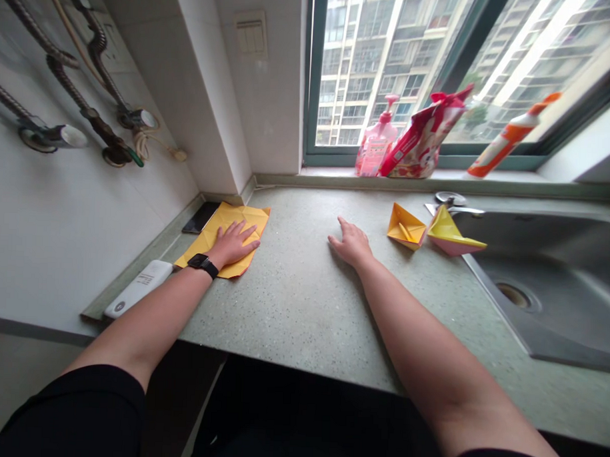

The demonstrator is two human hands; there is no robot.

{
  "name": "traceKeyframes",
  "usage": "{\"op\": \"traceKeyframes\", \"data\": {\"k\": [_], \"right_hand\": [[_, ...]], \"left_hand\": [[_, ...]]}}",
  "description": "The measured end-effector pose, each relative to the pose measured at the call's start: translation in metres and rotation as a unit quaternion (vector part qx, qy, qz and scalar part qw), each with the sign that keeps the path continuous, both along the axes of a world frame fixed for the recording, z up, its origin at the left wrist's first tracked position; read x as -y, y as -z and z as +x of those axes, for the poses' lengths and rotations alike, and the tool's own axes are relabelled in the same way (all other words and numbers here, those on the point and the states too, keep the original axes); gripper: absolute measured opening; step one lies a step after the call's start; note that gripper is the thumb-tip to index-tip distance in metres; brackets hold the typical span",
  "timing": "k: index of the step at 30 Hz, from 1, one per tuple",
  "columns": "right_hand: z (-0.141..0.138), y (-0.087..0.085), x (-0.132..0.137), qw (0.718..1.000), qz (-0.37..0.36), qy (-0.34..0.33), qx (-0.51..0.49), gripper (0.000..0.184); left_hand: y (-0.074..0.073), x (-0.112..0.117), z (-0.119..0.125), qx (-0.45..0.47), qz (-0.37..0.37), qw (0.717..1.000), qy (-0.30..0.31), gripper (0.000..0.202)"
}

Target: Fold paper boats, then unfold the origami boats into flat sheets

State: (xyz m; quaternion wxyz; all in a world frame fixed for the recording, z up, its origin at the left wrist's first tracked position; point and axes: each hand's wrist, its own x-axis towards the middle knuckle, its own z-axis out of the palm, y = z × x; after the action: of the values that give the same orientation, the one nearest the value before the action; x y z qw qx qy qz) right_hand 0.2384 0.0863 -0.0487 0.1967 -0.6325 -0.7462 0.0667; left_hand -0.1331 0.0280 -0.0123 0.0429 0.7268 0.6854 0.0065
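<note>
I'm watching a speckled green countertop [292, 301] crossing the lower middle of the frame, a steel sink [547, 290] at right. The left hand [232, 244] is lying flat, fingers spread, on folded yellow paper [245, 216], gripping nothing; the open, empty right hand [352, 243] is resting near an orange paper boat [406, 227] and a pink paper boat [449, 235].

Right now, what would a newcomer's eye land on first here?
The left hand, a black smartwatch on its wrist, lies flat on creased yellow paper at the left end of the speckled countertop. To the right, an orange paper boat and a yellow-and-pink paper boat sit by the steel sink. Behind them, a pink pump bottle stands on the windowsill.
</note>
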Motion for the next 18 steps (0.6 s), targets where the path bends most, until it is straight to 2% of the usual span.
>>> {"op": "traceKeyframes", "data": {"k": [6, 9, 11, 13, 15, 18], "right_hand": [[-0.001, 0.001, 0.001, 1.000, 0.011, -0.007, -0.006, 0.067], [-0.001, -0.003, 0.001, 1.000, 0.011, -0.011, -0.015, 0.061], [-0.001, -0.007, 0.002, 1.000, 0.007, -0.013, -0.023, 0.058], [-0.002, -0.012, 0.003, 0.999, 0.005, -0.019, -0.034, 0.054], [-0.002, -0.017, 0.006, 0.999, 0.008, -0.025, -0.045, 0.049], [-0.001, -0.028, 0.012, 0.998, 0.037, -0.027, -0.053, 0.044]], "left_hand": [[-0.004, 0.000, 0.002, -0.003, -0.011, 1.000, -0.003, 0.073], [-0.019, -0.004, 0.003, 0.022, -0.004, 1.000, 0.003, 0.074], [-0.035, -0.009, 0.011, 0.074, 0.042, 0.996, 0.018, 0.071], [-0.051, -0.014, 0.030, 0.167, 0.110, 0.979, 0.049, 0.061], [-0.063, -0.015, 0.062, 0.271, 0.156, 0.947, 0.068, 0.049], [-0.060, -0.006, 0.120, 0.390, 0.125, 0.909, 0.080, 0.040]]}}
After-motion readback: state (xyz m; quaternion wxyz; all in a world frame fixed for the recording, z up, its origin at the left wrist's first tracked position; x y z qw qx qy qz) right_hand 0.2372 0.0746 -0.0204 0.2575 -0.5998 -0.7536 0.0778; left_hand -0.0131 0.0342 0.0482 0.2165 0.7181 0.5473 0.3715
